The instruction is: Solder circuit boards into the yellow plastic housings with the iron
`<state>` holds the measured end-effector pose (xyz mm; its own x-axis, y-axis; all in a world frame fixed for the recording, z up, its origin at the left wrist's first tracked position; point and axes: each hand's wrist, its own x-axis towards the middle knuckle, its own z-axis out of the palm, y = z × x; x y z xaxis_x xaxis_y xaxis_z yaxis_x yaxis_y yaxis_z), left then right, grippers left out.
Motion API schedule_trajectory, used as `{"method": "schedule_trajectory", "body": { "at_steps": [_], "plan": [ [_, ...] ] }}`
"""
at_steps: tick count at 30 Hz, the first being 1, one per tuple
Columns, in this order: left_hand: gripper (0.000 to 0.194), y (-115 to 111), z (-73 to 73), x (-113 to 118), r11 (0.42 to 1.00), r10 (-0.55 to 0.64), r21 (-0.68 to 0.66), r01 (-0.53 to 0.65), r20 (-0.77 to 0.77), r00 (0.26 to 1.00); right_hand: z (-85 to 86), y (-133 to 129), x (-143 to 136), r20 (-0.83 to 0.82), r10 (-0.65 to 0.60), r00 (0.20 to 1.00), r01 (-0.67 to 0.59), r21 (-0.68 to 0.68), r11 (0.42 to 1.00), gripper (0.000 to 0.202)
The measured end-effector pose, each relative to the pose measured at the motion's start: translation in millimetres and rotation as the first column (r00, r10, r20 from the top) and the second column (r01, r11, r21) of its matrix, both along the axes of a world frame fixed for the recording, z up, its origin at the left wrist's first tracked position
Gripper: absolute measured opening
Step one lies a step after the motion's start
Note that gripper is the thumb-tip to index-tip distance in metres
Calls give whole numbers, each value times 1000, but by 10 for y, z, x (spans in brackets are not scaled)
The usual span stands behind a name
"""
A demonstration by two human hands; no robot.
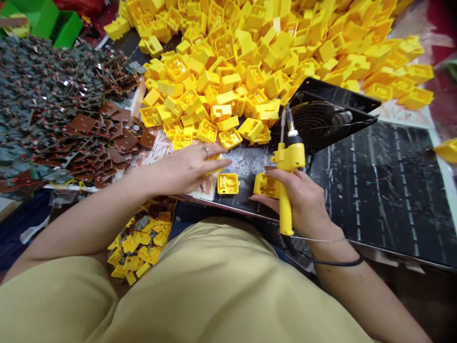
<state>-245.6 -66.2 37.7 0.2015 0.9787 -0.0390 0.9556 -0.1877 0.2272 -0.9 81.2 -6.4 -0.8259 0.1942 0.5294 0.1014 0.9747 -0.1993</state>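
My left hand (194, 164) reaches over the near edge of the yellow pile, fingers stretched out and apart. A yellow housing shows partly beneath its fingers; I cannot tell if they touch it. Between my hands a small square yellow housing (227, 184) lies open side up on the black mat. My right hand (303, 190) is closed around a yellow soldering gun (288, 159), its metal tip pointing away from me. Another yellow housing (264, 185) sits at the thumb and fingers of that same hand, partly hidden by the gun's handle.
A big heap of yellow housings (228, 62) covers the back of the table. Brown circuit boards (89, 124) are piled at left. A black fan (328, 119) stands behind the gun. More yellow pieces (143, 243) lie below the table edge. A black cable (335, 262) crosses my right forearm.
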Motion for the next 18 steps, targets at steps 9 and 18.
{"method": "schedule_trajectory", "body": {
  "at_steps": [9,18],
  "plan": [
    [71,-467,-223,67,983,148,68,-170,246,958,-165,-163,-152,-37,120,992,-119,9,993,52],
    [64,-291,-378,298,976,193,73,-208,174,966,-326,1,-101,23,128,991,-129,28,991,39]
  ]
}}
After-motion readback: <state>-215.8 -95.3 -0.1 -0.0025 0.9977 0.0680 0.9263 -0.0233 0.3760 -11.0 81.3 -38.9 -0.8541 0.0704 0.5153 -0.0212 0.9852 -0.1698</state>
